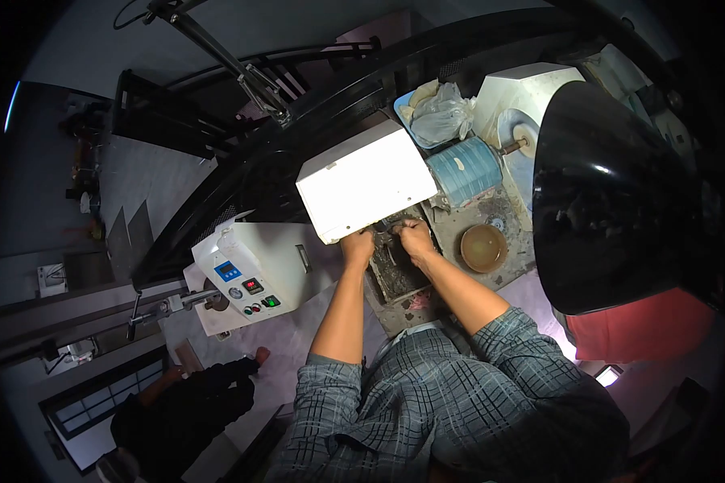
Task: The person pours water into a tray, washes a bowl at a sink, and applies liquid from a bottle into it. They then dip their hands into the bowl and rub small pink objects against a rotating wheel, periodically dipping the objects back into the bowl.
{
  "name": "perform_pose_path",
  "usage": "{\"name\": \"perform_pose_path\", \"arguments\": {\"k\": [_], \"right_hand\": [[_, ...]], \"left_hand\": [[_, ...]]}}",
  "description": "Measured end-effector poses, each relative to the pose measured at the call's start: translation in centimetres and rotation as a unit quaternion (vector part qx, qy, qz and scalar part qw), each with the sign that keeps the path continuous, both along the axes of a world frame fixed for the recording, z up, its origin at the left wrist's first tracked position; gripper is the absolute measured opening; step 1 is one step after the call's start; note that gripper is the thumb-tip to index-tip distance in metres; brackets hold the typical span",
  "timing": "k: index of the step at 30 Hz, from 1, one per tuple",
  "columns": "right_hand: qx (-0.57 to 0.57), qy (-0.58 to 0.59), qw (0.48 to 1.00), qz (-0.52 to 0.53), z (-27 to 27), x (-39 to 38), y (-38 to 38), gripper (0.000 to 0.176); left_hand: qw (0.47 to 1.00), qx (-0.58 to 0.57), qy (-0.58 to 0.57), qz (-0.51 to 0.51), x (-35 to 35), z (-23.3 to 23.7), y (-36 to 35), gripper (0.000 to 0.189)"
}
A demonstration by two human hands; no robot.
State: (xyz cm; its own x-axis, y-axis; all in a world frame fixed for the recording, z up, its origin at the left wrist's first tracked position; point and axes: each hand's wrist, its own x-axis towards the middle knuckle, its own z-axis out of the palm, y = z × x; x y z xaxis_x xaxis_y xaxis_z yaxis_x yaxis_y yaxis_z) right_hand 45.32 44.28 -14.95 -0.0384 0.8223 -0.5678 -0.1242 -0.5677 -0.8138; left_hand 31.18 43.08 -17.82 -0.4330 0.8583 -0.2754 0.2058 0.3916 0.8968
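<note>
My left hand [358, 244] and my right hand [416, 236] reach under the front edge of a white box-shaped machine cover [366, 179]. Both hands have their fingers curled around something small and dark between them, right at the cover's lower edge; what it is cannot be made out. Below the hands lies a dirty dark tray [395, 278]. A blue ribbed wheel [465, 169] sits on a shaft just right of the cover. My sleeves are grey plaid.
A brown bowl [483, 247] stands right of my right hand on the stained bench. A white control box [254, 278] with a display and buttons is at left. A large black hood [612, 201] fills the right. A bag [441, 115] lies behind. Another person's legs [189, 394] are at lower left.
</note>
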Motion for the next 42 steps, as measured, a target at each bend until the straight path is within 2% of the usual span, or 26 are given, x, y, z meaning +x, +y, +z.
{"name": "perform_pose_path", "arguments": {"k": [1, 4, 8, 10, 13, 17, 19, 22, 24, 26, 28, 31, 33, 42], "right_hand": [[0.005, 0.017, 1.000, -0.001, -0.5, 0.0, -0.1, 0.010], [0.019, 0.050, 0.999, 0.004, -2.1, 0.3, -0.7, 0.012], [0.008, 0.085, 0.996, 0.034, 0.0, 1.2, -1.4, 0.015], [-0.002, 0.085, 0.995, 0.045, 0.7, 1.4, -1.4, 0.015], [0.002, 0.084, 0.995, 0.056, -0.8, 1.2, -1.4, 0.015], [0.023, 0.049, 0.996, 0.065, -1.9, 0.8, -0.6, 0.012], [0.019, 0.030, 0.997, 0.072, -1.6, 0.8, -0.1, 0.011], [0.008, 0.013, 0.998, 0.069, -0.9, 0.7, 0.4, 0.009], [0.001, 0.017, 0.998, 0.059, -0.9, 0.6, 0.4, 0.008], [0.011, -0.009, 0.998, 0.062, -1.2, 0.5, 0.4, 0.008], [0.010, -0.014, 0.998, 0.066, -1.3, 0.5, 0.4, 0.008], [0.009, -0.019, 0.997, 0.075, -1.5, 0.4, 0.2, 0.009], [0.011, -0.018, 0.997, 0.079, -1.7, 0.4, 0.0, 0.009], [0.015, -0.011, 0.997, 0.073, -2.0, 0.2, 0.0, 0.011]], "left_hand": [[0.987, 0.097, 0.125, -0.040, 0.3, 0.3, -0.1, 0.032], [0.993, 0.048, 0.106, -0.024, 1.5, 2.0, -1.1, 0.029], [0.994, 0.005, 0.098, -0.052, 2.9, 4.1, -3.0, 0.026], [0.960, 0.106, 0.258, -0.035, 3.7, 4.3, -3.7, 0.011], [0.975, 0.092, 0.202, -0.032, 3.7, 4.0, -3.5, 0.022], [0.969, 0.077, 0.231, -0.032, 3.3, 4.1, -1.9, 0.017], [0.988, 0.012, 0.150, -0.027, 2.8, 4.5, -0.9, 0.021], [0.995, 0.002, 0.096, -0.022, 2.5, 5.4, 0.0, 0.024], [0.993, 0.029, 0.110, -0.026, 1.3, 1.2, 0.2, 0.025], [0.990, 0.056, 0.122, -0.031, 0.8, 0.1, 0.3, 0.027], [0.992, 0.022, 0.112, -0.053, 0.4, -0.4, 0.2, 0.029], [0.994, -0.039, 0.077, -0.060, 1.3, 3.8, 0.1, 0.029], [0.994, -0.031, 0.088, -0.053, 2.0, 5.8, -0.4, 0.029], [0.985, -0.046, 0.148, -0.073, 1.8, 5.4, -0.4, 0.029]]}}
